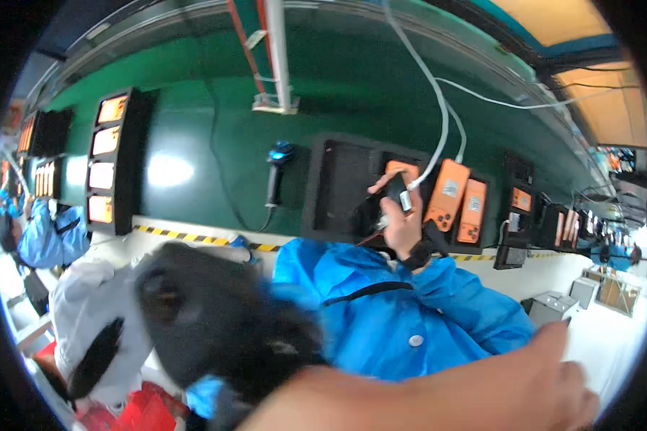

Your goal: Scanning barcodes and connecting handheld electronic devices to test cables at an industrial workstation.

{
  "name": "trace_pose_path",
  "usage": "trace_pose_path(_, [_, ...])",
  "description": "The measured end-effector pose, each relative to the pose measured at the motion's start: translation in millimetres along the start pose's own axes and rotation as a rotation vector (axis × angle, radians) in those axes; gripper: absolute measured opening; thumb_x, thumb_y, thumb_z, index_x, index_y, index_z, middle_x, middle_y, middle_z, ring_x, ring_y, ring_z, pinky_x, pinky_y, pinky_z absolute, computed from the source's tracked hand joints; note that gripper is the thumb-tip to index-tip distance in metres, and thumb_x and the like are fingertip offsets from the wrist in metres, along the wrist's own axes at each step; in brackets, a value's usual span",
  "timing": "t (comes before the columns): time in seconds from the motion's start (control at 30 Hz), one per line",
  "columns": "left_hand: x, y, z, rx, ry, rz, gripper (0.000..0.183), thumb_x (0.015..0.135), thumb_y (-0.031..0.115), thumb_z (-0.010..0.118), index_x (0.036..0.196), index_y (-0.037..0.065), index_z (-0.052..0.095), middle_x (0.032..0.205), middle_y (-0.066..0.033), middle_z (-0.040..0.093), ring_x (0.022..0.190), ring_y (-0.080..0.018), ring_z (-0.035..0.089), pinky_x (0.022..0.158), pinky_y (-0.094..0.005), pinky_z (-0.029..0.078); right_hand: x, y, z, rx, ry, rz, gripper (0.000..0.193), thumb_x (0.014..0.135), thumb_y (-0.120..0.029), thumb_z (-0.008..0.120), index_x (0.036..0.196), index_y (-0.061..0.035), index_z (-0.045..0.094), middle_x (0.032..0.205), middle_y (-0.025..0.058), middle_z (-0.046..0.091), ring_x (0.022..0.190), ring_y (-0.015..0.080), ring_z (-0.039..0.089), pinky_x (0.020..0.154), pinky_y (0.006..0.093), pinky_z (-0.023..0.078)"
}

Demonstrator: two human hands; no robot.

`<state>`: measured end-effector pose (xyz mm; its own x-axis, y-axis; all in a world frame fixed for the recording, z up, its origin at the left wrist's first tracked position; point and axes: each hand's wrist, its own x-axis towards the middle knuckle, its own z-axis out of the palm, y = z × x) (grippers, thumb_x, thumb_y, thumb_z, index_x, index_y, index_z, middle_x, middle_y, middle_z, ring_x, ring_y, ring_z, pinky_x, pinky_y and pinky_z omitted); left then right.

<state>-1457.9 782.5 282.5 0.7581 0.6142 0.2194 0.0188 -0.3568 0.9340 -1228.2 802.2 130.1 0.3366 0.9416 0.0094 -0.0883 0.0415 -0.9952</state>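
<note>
Bare-fingered, with a black band at the wrist, my right hand is closed round a dark-faced phone with an orange edge. A thick white cable runs down to the phone's side. Beneath it lies a black foam tray on the bench. My left blue sleeve reaches toward that tray and ends at a dark shape; whether this is a gloved left hand is unclear, and its fingers do not show. Just right of my right hand, two orange phones lie in the tray, one with a white cable attached.
Across my chest, close up, stretches another person's bare forearm from a blurred dark sleeve. A handheld scanner lies on the green bench. Farther left, a black tray holds several orange-framed phones. A white post stands behind.
</note>
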Motion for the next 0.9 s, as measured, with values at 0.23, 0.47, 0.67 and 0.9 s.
trace_pose_path(0.23, [53.3, 50.9, 2.6, -0.221, 0.112, 0.265, 0.025, 0.08, 0.028, 0.057, 0.091, 0.006, 0.057, 0.083, -0.0141, 0.055, 0.084, -0.021, 0.054, 0.074, -0.0344, 0.043, -0.2, -7.0, 10.9, -0.064, -0.021, -0.058, 0.027, 0.078, -0.004, 0.048, 0.104, 0.0011, 0.05, 0.091, 0.011, 0.057, 0.088, 0.0204, 0.057, 0.088, 0.0324, 0.043])
trace_pose_path(0.47, [71.2, 76.9, 14.4, -0.371, 0.068, 0.344, 0.024, 0.079, 0.027, 0.058, 0.088, 0.006, 0.057, 0.082, -0.014, 0.055, 0.083, -0.0222, 0.054, 0.073, -0.035, 0.043, 3.6, 1.0, -2.2, -0.058, -0.083, -0.153, 0.043, 0.073, 0.006, 0.044, 0.117, 0.0018, 0.043, 0.095, 0.0106, 0.055, 0.089, 0.019, 0.057, 0.088, 0.0328, 0.043])
trace_pose_path(0.67, [75.8, 94.8, 35.6, -0.495, 0.026, 0.413, 0.023, 0.078, 0.027, 0.059, 0.086, 0.006, 0.057, 0.08, -0.0139, 0.055, 0.082, -0.0231, 0.054, 0.071, -0.0354, 0.043, -6.8, 3.2, -7.0, -0.004, -0.016, -0.065, 0.044, 0.073, 0.011, 0.042, 0.115, 0.0015, 0.043, 0.095, 0.0101, 0.053, 0.089, 0.0182, 0.056, 0.088, 0.0334, 0.045])
trace_pose_path(0.9, [81.7, 95.3, 45.1, -0.581, 0.033, 0.427, 0.022, 0.076, 0.026, 0.059, 0.083, 0.006, 0.057, 0.079, -0.0138, 0.055, 0.08, -0.0243, 0.054, 0.069, -0.0359, 0.043, -5.4, 0.3, -8.4, -0.024, -0.006, -0.073, 0.041, 0.073, 0.008, 0.044, 0.113, 0.0014, 0.046, 0.095, 0.0079, 0.053, 0.09, 0.0166, 0.056, 0.088, 0.0326, 0.045])
